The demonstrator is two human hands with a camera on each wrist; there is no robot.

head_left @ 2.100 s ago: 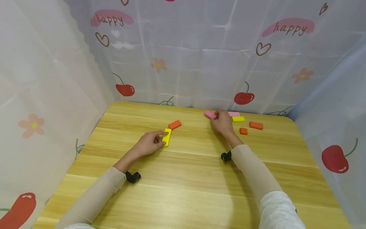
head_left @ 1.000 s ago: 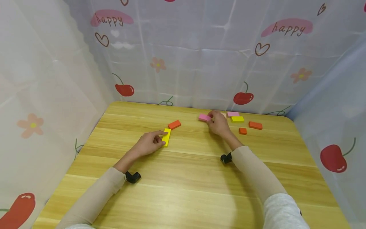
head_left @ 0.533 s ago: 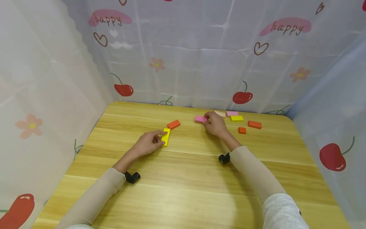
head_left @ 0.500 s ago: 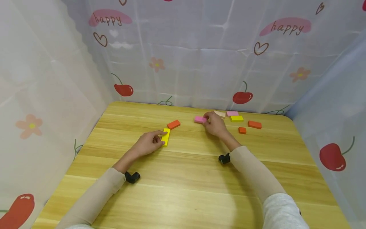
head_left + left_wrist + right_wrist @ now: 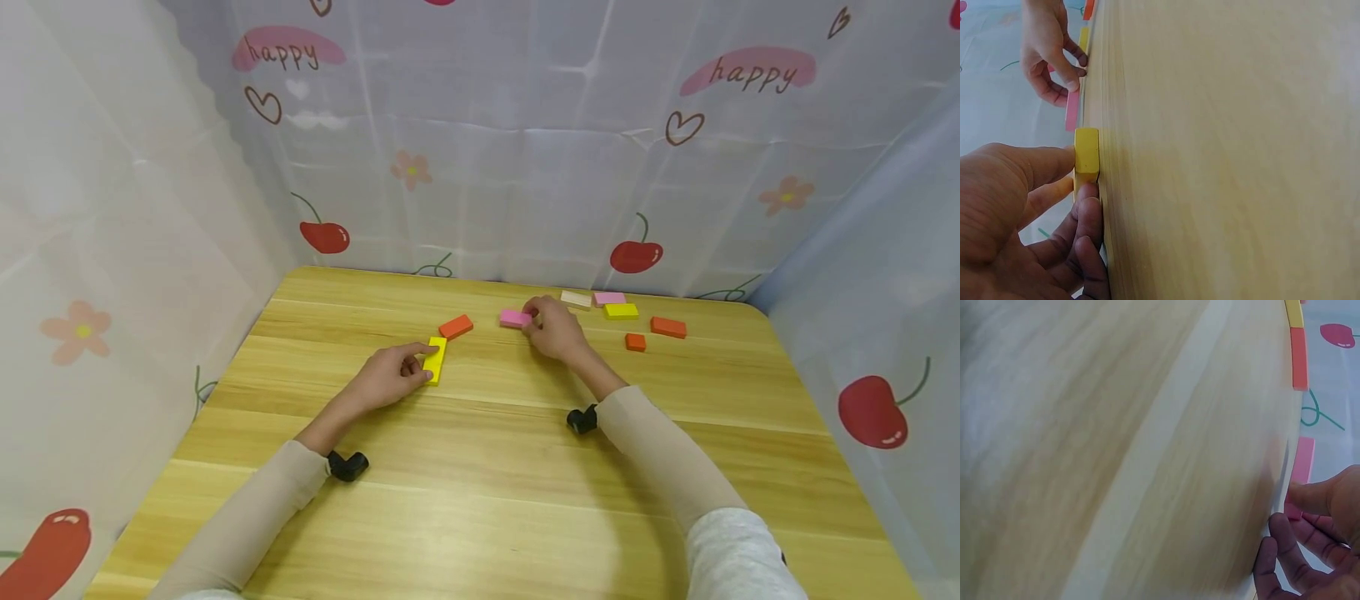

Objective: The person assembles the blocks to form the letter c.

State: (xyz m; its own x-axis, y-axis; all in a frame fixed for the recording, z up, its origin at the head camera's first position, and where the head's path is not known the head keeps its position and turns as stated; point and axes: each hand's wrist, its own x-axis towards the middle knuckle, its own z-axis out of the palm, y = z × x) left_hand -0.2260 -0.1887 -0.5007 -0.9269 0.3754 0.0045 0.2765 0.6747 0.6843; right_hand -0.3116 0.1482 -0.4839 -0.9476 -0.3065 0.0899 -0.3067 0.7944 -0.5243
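My left hand (image 5: 388, 377) pinches a yellow block (image 5: 435, 361) lying flat on the table, thumb and fingers at its sides. In the left wrist view the same yellow block (image 5: 1087, 151) sits between thumb and fingers. Just beyond its far end an orange block (image 5: 456, 326) lies at a slant. My right hand (image 5: 557, 330) grips the right end of a pink block (image 5: 513, 319), whose left part sticks out toward the orange one. The right wrist view has the thumb over that pink block (image 5: 1302, 464), its near end hidden by fingers.
Behind my right hand, near the table's back edge, lie a beige block (image 5: 576, 300), a second pink block (image 5: 609, 298) and another yellow block (image 5: 621, 312). Farther right are a long orange block (image 5: 668, 327) and a small orange block (image 5: 635, 342). A printed curtain (image 5: 517, 208) borders the table.
My right hand has drawn the pink block left and slightly nearer, turning it from slanted to almost level. The beige block has come into view behind it. My left hand has stayed in place.
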